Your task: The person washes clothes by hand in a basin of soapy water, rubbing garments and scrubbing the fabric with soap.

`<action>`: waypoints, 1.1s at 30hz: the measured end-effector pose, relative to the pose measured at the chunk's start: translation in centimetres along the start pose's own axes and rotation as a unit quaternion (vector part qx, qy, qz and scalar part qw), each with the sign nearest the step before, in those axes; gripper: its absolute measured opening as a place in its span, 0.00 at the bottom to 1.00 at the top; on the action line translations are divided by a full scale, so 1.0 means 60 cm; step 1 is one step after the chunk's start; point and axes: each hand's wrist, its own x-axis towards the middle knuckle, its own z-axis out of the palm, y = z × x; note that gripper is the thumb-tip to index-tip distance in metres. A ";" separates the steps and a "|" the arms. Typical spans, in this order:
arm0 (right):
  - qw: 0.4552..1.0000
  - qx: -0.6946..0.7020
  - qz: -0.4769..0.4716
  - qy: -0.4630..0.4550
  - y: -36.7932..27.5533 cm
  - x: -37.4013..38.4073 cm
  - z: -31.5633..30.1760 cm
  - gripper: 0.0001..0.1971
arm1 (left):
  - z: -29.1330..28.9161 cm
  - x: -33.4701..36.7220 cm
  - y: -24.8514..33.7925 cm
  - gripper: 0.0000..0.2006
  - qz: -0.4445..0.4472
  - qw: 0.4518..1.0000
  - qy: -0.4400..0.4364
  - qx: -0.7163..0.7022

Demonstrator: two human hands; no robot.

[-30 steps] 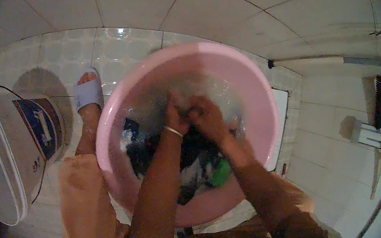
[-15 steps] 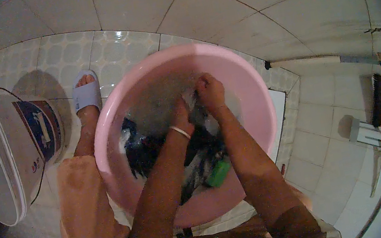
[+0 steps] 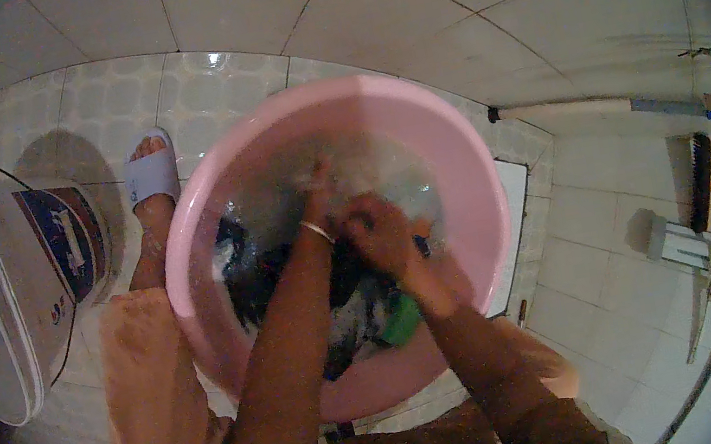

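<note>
A large pink basin (image 3: 493,227) holds cloudy water with dark wet clothes (image 3: 267,284) bunched in it. Both my hands are over the middle of the basin, close together. My left hand (image 3: 322,201), with a pale band at the wrist, reaches to the water; its fingers are blurred. Just right of it, my right hand (image 3: 378,229) is closed, knuckles up, on the dark cloth. Below my right hand, a green block (image 3: 400,321) lies on the clothes at the near side, partly covered by my forearm.
A white bucket (image 3: 6,299) with a dark handle stands at the left, beside my slippered foot (image 3: 150,172). Tiled walls rise beyond the basin. At the right are a black-bristled brush (image 3: 700,183), a grey-white squeegee-like head (image 3: 659,237) and a long pole (image 3: 563,110).
My right hand has come nearer and to the left, beside my left wrist. My left hand has shifted slightly left. The whole view has slid a little.
</note>
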 end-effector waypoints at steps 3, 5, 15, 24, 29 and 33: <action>0.999 0.021 -0.045 -0.021 -0.138 -0.047 -0.006 0.08 | -0.022 -0.006 0.041 0.22 0.036 0.996 -0.066 0.037; 0.997 0.007 -0.057 -0.055 -0.189 -0.037 0.029 0.08 | -0.120 0.006 0.073 0.23 -0.126 0.890 -0.405 -0.168; 0.987 -0.023 0.112 0.118 0.040 0.157 0.022 0.11 | 0.018 -0.028 -0.003 0.20 0.003 0.983 0.000 -0.184; 0.990 -0.006 0.005 0.138 0.074 0.025 0.075 0.09 | 0.018 -0.003 0.015 0.20 0.083 0.904 0.199 0.369; 0.996 -0.030 -0.087 0.004 -0.099 -0.012 0.018 0.06 | -0.049 0.017 0.081 0.23 -0.144 0.914 -0.378 0.041; 0.990 -0.031 -0.067 0.122 -0.048 0.046 0.024 0.06 | 0.007 -0.009 0.047 0.22 0.037 0.778 -0.162 0.606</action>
